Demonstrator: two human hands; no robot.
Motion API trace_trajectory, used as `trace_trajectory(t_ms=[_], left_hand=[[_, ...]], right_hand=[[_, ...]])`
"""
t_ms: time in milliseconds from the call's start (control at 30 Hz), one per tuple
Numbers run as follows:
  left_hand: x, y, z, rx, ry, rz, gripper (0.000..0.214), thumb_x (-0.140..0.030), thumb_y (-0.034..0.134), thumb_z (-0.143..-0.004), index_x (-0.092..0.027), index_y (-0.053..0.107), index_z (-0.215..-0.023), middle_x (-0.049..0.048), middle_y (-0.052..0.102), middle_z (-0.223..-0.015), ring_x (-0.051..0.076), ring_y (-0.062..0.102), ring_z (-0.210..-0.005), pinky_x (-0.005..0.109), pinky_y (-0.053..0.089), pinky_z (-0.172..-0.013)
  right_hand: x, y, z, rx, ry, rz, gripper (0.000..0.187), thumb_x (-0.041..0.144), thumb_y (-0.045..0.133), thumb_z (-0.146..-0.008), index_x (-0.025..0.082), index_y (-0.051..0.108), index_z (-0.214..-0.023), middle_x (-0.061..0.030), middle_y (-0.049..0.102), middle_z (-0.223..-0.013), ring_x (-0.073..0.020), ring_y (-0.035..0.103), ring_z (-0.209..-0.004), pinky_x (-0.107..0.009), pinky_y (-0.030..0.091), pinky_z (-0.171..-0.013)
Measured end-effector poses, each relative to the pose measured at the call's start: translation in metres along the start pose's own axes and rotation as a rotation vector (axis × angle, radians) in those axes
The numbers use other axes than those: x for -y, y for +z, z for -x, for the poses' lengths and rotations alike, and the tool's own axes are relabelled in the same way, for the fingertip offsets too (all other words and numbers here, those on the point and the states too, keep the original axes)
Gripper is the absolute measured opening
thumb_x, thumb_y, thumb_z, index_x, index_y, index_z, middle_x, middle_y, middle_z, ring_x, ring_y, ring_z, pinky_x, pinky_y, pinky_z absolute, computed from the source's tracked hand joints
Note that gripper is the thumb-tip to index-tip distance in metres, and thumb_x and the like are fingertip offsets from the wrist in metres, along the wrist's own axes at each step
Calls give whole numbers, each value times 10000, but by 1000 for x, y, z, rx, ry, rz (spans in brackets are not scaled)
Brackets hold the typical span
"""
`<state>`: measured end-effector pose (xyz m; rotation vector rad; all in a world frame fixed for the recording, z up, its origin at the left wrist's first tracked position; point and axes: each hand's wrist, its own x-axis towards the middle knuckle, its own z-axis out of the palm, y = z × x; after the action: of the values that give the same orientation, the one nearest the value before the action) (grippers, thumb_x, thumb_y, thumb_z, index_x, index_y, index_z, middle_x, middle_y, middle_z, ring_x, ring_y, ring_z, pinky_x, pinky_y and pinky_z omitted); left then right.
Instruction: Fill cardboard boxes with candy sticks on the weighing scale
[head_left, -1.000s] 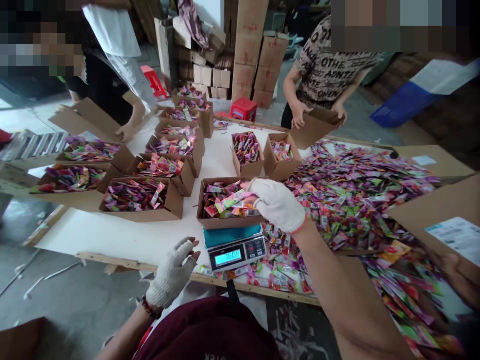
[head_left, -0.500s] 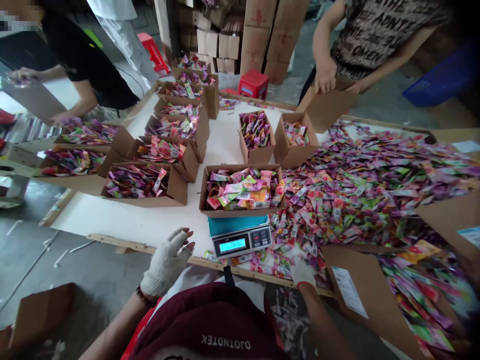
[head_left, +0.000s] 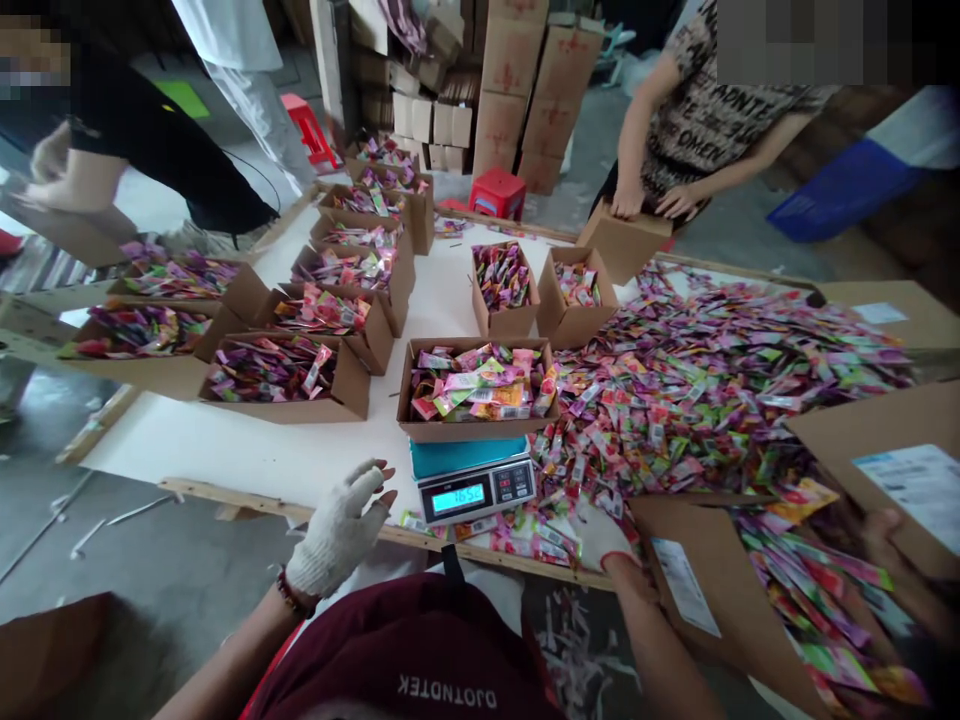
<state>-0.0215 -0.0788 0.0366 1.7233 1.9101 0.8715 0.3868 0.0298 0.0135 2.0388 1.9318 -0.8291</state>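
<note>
My left hand [head_left: 341, 530], in a white knit glove with bare fingertips, hovers by the table's front edge, left of a digital scale [head_left: 472, 488]. Its fingers are spread and hold nothing. On the scale rests an open carton [head_left: 480, 432] filled with small colourful sachets [head_left: 487, 378]; the scale's display [head_left: 457, 497] is lit with digits. My right hand [head_left: 602, 535], gloved too, is low over the loose sachets [head_left: 660, 400] at the table's front edge, right of the scale. Its fingers are blurred among the packets, so its grip does not show.
Filled cartons [head_left: 285, 408] line the left side, and two smaller ones [head_left: 504, 318] stand behind the scale. A large open box [head_left: 690, 570] of sachets is at right, with another person's hand [head_left: 889, 540] by it. Across the table, a person [head_left: 720, 130] handles a carton [head_left: 626, 240].
The view has shifted slightly. The display digits differ. The person across has lowered the carton toward the table, and a hand now shows at the right box.
</note>
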Motion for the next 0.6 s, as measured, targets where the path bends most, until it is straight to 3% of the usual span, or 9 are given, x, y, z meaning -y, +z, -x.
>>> trace_trajectory(t_ms=[100, 167, 267, 333, 400, 467, 533, 600], left_hand=[[5, -1, 3, -33, 6, -16, 272, -296, 574, -923, -158, 771, -1049, 183, 760, -1184, 279, 780, -1031, 393, 659, -869], [7, 2, 4, -41, 15, -9, 264, -292, 574, -917, -158, 773, -1027, 186, 766, -1170, 272, 788, -993, 368, 665, -827], [5, 7, 3, -39, 28, 7, 250, -293, 580, -911, -170, 775, -1009, 176, 773, -1152, 268, 791, -981, 359, 665, -819], [1, 11, 2, -37, 22, 11, 249, -304, 593, -911, -182, 777, -1027, 169, 774, -1161, 275, 787, -1009, 376, 661, -853], [-3, 14, 2, -31, 10, 24, 245, -315, 604, -914, -191, 778, -1034, 169, 769, -1184, 284, 781, -1046, 390, 655, -880], [-5, 15, 3, -27, -7, 52, 236, -315, 602, -917, -195, 776, -1021, 172, 761, -1205, 283, 777, -1062, 385, 655, -882], [-3, 14, 7, -38, -32, 79, 240, -312, 597, -915, -196, 771, -1033, 171, 755, -1221, 273, 780, -1052, 378, 656, -878], [2, 12, 12, -70, -64, 88, 251, -318, 597, -909, -197, 765, -1049, 167, 755, -1217, 263, 784, -1032, 367, 658, -865]], right_hand=[[-13, -35, -15, -29, -6, -50, 191, 271, 589, -992, 178, 721, -1094, -78, 746, -1066, -206, 704, -981, -350, 571, -908], [-6, -75, -17, -157, -119, -166, 227, 264, 555, -945, 177, 734, -1053, -74, 768, -1004, -232, 708, -967, -349, 556, -909], [48, -140, -7, -420, -482, -337, 276, 351, 584, -915, 215, 727, -1108, -65, 763, -1105, -259, 686, -1057, -383, 524, -987], [104, -169, -3, -434, -745, -252, 225, 262, 572, -935, 245, 731, -1093, -53, 747, -1112, -243, 672, -1056, -367, 511, -997], [161, -176, -6, -417, -899, -55, 261, 123, 535, -921, 218, 723, -1075, -77, 733, -1102, -232, 665, -1042, -353, 509, -995], [203, -166, -16, -348, -934, 143, 271, 34, 557, -883, 164, 721, -1055, -115, 730, -1090, -240, 667, -1031, -356, 519, -983], [220, -150, -26, -278, -929, 247, 243, 20, 643, -840, 130, 724, -1041, -130, 734, -1075, -246, 675, -1008, -349, 540, -943], [213, -143, -29, -275, -959, 189, 234, 77, 696, -845, 138, 719, -1070, -114, 734, -1099, -237, 678, -1028, -334, 545, -946]])
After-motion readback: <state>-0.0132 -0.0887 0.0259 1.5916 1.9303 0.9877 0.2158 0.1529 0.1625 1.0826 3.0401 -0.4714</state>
